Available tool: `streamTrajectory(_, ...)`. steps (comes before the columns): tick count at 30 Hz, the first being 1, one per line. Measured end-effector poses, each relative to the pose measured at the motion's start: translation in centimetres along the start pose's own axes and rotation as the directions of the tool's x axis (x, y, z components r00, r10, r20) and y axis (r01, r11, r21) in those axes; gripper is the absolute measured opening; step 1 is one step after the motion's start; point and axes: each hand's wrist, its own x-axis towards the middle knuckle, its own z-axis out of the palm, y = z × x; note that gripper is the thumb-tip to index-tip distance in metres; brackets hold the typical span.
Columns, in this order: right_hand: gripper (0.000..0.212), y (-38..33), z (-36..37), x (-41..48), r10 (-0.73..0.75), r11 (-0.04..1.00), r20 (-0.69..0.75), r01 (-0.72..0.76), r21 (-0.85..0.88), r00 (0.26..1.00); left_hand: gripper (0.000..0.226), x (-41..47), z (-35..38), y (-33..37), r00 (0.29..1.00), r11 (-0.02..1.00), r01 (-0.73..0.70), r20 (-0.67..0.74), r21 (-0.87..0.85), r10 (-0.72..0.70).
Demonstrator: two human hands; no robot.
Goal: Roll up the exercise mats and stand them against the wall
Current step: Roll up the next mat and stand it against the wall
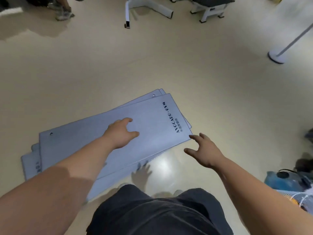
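Observation:
Several pale blue-grey exercise mats lie flat in a loose, fanned stack on the beige floor. The top mat (94,141) carries dark "AVOCADO GYM" lettering near its right end. My left hand (121,133) reaches out over the middle of the top mat, fingers relaxed and spread, holding nothing. My right hand (203,150) hovers open beside the mat's near right corner, its fingertips just at that corner's edge. Whether either hand touches the mat cannot be told. A lower mat (30,163) sticks out at the left.
White gym equipment frames (147,7) and a bench (210,5) stand at the far side. A white pole base (276,56) is at the right. Another person's shoes (64,12) show at top left. A blue object (286,178) lies at the right edge.

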Motion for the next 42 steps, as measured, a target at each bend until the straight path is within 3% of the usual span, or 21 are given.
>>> streamTrajectory(7,0.075,11.7,-8.8,17.8,-0.050,0.998,0.061,0.047,0.042,0.997,0.067,12.4,6.1,12.2,0.993,0.994,0.110,-0.049,-0.009,-0.110)
streamTrajectory(12,0.075,15.9,-17.8,28.6,-0.179,0.974,0.200,0.202,-0.100,0.963,0.060,15.0,9.6,19.9,0.945,0.957,0.225,-0.199,-0.181,-0.260)
streamTrajectory(19,0.075,8.4,-25.2,37.8,-0.346,0.852,0.384,0.458,-0.253,0.856,0.068,15.4,10.0,23.7,0.834,0.829,0.390,-0.228,-0.402,-0.503)
streamTrajectory(24,0.074,2.1,-26.6,41.7,-0.411,0.749,0.459,0.579,-0.323,0.788,0.069,18.7,10.4,24.2,0.826,0.787,0.434,-0.156,-0.438,-0.542)
streamTrajectory(28,0.076,-1.5,-27.6,44.9,-0.434,0.635,0.561,0.681,-0.364,0.705,0.069,21.6,9.8,25.3,0.766,0.692,0.432,-0.171,-0.578,-0.620)
streamTrajectory(30,0.075,-2.9,-28.1,47.4,-0.422,0.585,0.614,0.718,-0.377,0.667,0.071,23.4,10.2,25.9,0.718,0.645,0.424,-0.198,-0.636,-0.667)
streamTrajectory(33,0.073,-5.3,-28.2,52.7,-0.428,0.491,0.676,0.783,-0.383,0.599,0.071,27.0,11.7,26.4,0.582,0.539,0.463,-0.217,-0.703,-0.783)
streamTrajectory(36,0.072,-7.3,-27.5,59.9,-0.422,0.401,0.753,0.849,-0.344,0.504,0.068,32.0,13.4,27.4,0.441,0.360,0.546,-0.106,-0.756,-0.891)
streamTrajectory(39,0.071,-9.5,-26.5,66.5,-0.351,0.289,0.844,0.904,-0.314,0.405,0.069,36.9,15.3,31.3,0.276,0.156,0.525,-0.006,-0.837,-0.961)
streamTrajectory(42,0.072,-10.7,-26.9,70.3,-0.250,0.141,0.906,0.938,-0.316,0.342,0.070,40.8,17.5,37.5,0.206,0.005,0.475,0.105,-0.880,-0.973)
